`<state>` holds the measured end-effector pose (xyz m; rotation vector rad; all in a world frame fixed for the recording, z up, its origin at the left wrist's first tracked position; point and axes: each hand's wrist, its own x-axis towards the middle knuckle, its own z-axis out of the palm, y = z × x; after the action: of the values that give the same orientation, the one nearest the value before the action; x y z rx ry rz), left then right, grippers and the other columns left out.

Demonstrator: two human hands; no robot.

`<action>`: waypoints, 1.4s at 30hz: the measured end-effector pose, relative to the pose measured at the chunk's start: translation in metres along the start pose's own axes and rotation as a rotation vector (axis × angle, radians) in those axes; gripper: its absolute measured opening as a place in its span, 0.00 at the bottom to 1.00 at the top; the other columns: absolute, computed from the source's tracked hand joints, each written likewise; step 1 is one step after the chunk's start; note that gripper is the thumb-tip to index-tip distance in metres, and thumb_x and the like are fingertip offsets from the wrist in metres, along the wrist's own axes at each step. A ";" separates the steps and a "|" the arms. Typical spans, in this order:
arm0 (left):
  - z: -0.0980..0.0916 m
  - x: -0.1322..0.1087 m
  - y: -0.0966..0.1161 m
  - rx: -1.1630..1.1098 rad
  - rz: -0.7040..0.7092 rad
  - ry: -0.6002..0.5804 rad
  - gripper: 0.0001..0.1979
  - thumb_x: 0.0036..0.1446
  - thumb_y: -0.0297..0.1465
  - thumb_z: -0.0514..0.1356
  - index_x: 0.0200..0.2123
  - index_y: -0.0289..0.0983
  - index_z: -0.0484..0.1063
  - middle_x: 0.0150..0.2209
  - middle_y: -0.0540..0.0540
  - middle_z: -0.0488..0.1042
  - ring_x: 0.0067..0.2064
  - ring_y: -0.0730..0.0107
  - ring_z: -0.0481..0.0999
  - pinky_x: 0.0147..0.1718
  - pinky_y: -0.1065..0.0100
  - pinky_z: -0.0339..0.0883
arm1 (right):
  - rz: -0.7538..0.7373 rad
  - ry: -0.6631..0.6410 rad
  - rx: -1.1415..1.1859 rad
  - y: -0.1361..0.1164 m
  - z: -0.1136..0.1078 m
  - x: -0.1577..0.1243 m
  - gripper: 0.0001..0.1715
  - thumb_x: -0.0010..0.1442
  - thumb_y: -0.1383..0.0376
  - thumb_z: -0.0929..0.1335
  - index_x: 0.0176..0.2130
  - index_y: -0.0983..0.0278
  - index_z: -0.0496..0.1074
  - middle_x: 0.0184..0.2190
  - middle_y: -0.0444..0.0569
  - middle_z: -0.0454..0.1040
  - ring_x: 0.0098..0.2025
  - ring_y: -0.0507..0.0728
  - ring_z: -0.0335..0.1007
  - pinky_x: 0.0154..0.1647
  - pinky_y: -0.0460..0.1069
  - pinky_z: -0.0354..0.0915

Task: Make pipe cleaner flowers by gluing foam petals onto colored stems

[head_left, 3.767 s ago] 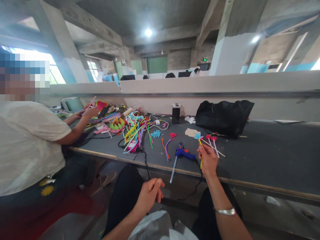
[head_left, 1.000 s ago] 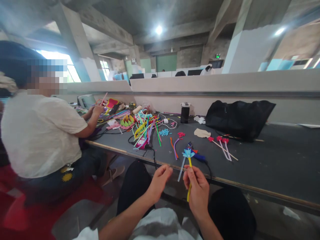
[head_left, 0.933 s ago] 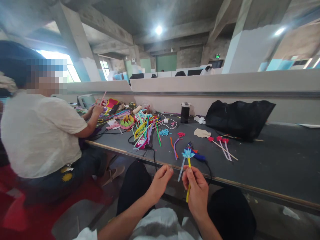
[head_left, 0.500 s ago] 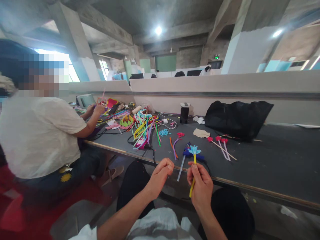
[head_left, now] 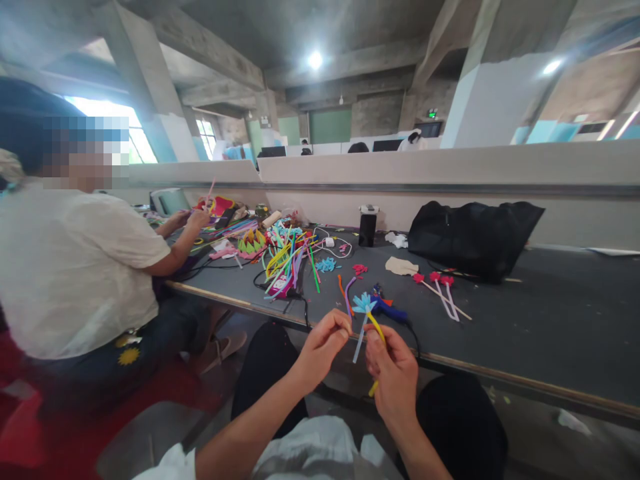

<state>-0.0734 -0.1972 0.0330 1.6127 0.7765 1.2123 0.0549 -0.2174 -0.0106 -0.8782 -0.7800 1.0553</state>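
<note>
My right hand point(head_left: 390, 363) is closed around the yellow stem of a pipe-cleaner flower point(head_left: 364, 303). Its light blue petals tilt left, and the stem bends below them. Close by on the left, my left hand point(head_left: 325, 347) is pinched, thumb against fingers; whatever it holds, if anything, is too small to make out. Behind the flower a blue hot glue gun point(head_left: 393, 310) lies at the table edge, with a clear glue stick point(head_left: 359, 345) jutting out toward me. A purple pipe cleaner point(head_left: 349, 293) and an orange pipe cleaner point(head_left: 342, 287) lie just beyond my hands.
Left of centre sits a heap of coloured pipe cleaners point(head_left: 285, 257), beside small blue pieces point(head_left: 326, 265) and red pieces point(head_left: 359, 270). Red-topped flowers point(head_left: 443, 287) lie to the right, before a black bag point(head_left: 473, 237). A co-worker point(head_left: 85, 260) sits at the left, hands busy.
My right hand has shifted slightly left and tipped the flower over toward my left hand, and its stem now curves. My left hand has barely moved.
</note>
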 end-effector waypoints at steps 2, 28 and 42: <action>-0.002 0.001 0.000 0.120 0.037 -0.006 0.06 0.60 0.28 0.52 0.31 0.37 0.66 0.34 0.46 0.65 0.36 0.68 0.64 0.37 0.68 0.59 | -0.019 0.002 -0.106 -0.001 0.002 0.001 0.17 0.52 0.55 0.72 0.39 0.63 0.75 0.20 0.39 0.62 0.19 0.46 0.51 0.16 0.42 0.49; -0.019 0.134 -0.047 0.249 0.086 0.109 0.09 0.58 0.34 0.57 0.32 0.37 0.74 0.30 0.48 0.72 0.32 0.70 0.68 0.33 0.70 0.61 | 0.012 -0.142 -0.012 -0.025 0.025 0.142 0.19 0.54 0.51 0.69 0.30 0.61 0.60 0.21 0.35 0.51 0.19 0.45 0.40 0.15 0.40 0.41; -0.005 0.164 -0.089 -0.341 -0.183 0.007 0.12 0.54 0.38 0.62 0.36 0.36 0.79 0.40 0.42 0.74 0.42 0.64 0.71 0.43 0.65 0.63 | 0.194 -0.210 -0.162 0.025 0.009 0.161 0.20 0.57 0.47 0.66 0.35 0.61 0.64 0.22 0.36 0.51 0.20 0.46 0.45 0.16 0.40 0.42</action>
<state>-0.0230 -0.0197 0.0080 1.2331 0.6646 1.1486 0.0861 -0.0571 -0.0096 -1.0067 -0.9810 1.2836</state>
